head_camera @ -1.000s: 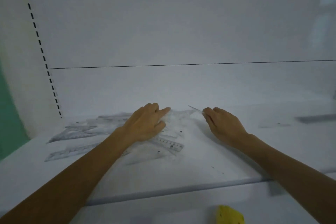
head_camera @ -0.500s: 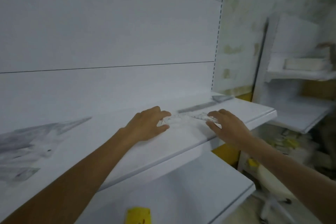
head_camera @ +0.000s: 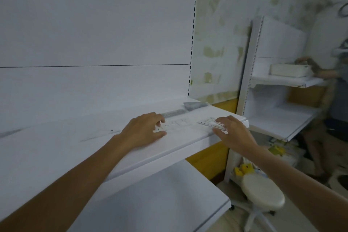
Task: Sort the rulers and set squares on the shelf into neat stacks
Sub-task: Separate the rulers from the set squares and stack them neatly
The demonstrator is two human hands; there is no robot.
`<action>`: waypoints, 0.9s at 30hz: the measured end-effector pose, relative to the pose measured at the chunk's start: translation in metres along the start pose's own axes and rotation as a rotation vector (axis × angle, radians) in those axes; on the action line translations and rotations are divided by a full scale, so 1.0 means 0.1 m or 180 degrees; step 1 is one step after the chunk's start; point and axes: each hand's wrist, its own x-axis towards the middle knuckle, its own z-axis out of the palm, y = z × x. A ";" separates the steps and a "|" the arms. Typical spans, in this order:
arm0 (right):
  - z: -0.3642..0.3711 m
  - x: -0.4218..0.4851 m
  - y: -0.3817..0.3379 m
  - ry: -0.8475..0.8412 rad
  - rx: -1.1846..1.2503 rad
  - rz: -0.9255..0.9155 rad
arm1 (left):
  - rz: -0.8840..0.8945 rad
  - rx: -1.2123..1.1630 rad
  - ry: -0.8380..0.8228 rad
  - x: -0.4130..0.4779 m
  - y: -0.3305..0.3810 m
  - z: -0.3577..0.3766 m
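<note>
**Clear plastic in both hands at the shelf's right end**

White shelf [head_camera: 94, 147] runs from lower left up to the right, and both bare hands work near its right end. The left hand [head_camera: 145, 131] rests on the board with its fingers curled and thumb drawn in, pinching the near end of a clear ruler [head_camera: 176, 124] that lies flat on the shelf; its markings are too faint to read. The right hand [head_camera: 235, 133] is at the front corner, fingers curled over and thumb beneath a clear set square [head_camera: 211, 123], which it holds tilted with its point towards the left hand. Whether the set square touches the ruler I cannot tell.

Just behind the ruler lies a grey ruler [head_camera: 174, 113], lengthwise along the shelf. Past its far end, near the back corner, sits a dark stack [head_camera: 194, 105]. Blurred grey streaks [head_camera: 11, 133] mark more pieces at the left edge.

Below is a wider lower shelf [head_camera: 160, 199]. On the floor to the right stands a round stool [head_camera: 262, 193]. Beyond it is a second rack [head_camera: 278, 124] with a white box [head_camera: 289, 70] on its upper board, and another person [head_camera: 339, 100] stands at the frame's edge.
</note>
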 end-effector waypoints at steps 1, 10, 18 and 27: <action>0.03 0.08 0.04 -0.0003 0.0060 0.0048 | -0.0007 -0.0004 0.0010 0.06 -0.02 0.01; 0.31 0.90 0.30 -0.0077 0.0085 0.0070 | -0.0173 -0.0172 0.0175 0.72 -0.30 0.08; 0.60 1.69 0.50 -0.0300 0.0314 -0.0385 | -0.0575 -0.0191 0.0103 0.91 -0.48 0.08; 0.75 2.38 0.71 -0.0696 0.0621 -0.1107 | -0.1174 -0.0019 0.0418 1.10 -0.28 0.27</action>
